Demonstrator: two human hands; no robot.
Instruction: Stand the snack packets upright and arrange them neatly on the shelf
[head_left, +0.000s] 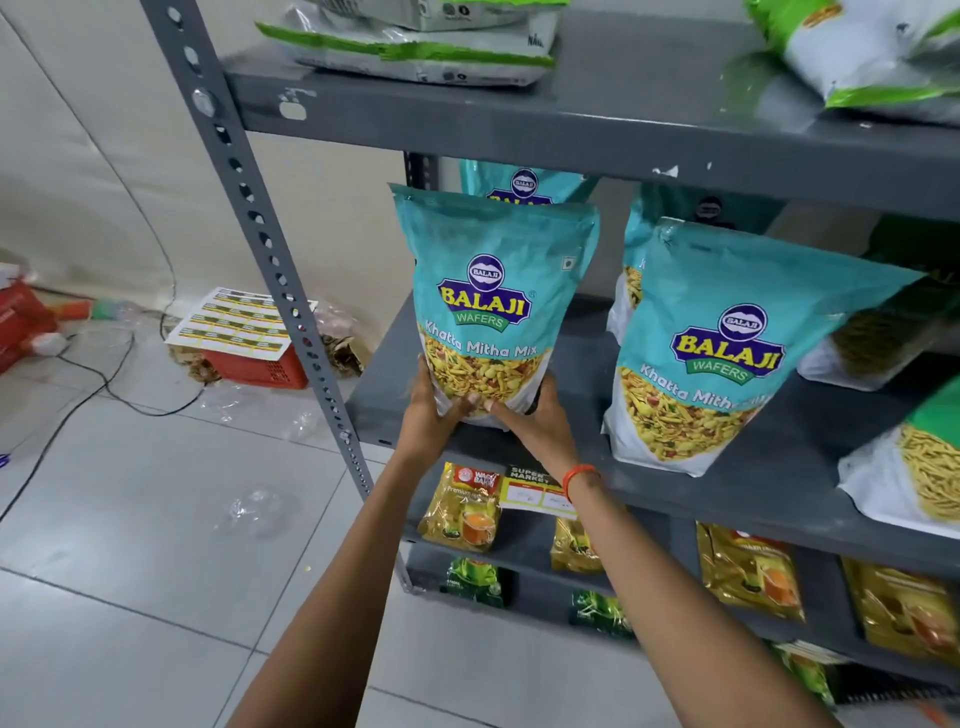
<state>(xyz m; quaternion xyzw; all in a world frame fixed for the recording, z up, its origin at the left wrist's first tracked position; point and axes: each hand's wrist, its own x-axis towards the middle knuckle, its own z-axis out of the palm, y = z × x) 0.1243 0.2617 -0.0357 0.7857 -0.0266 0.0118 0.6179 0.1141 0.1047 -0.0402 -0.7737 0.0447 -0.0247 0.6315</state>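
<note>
Grey slotted-steel shelving (545, 130) stands against a pale wall on a tiled floor, with a red crate and loose cables off to the side. On the middle shelf (727, 483) the person holds a teal Balaji packet (488, 306) upright near the shelf's left front corner, its base at or just above the board — contact cannot be confirmed. A second teal packet (711, 353) stands just beside it to the right, tilted with its top leaning rightward against the green-and-white packets (914, 467), which lie slumped. More teal packets sit behind in the back row. Risks, as judged: the held packet sits close to the front edge and the open left end, so a release before its base settles flat could let it tip forward off the shelf; its soft, loosely filled bottom may buckle and lean; nudging it right could push the tilted neighbour further over. Grip: left hand (431, 415) and right hand (540, 421) cup the packet's lower corners from either side, thumbs pressed on the front face near the bottom seam, fingers wrapped behind — both hands closed on the packet, clasping rather than squeezing hard.
</note>
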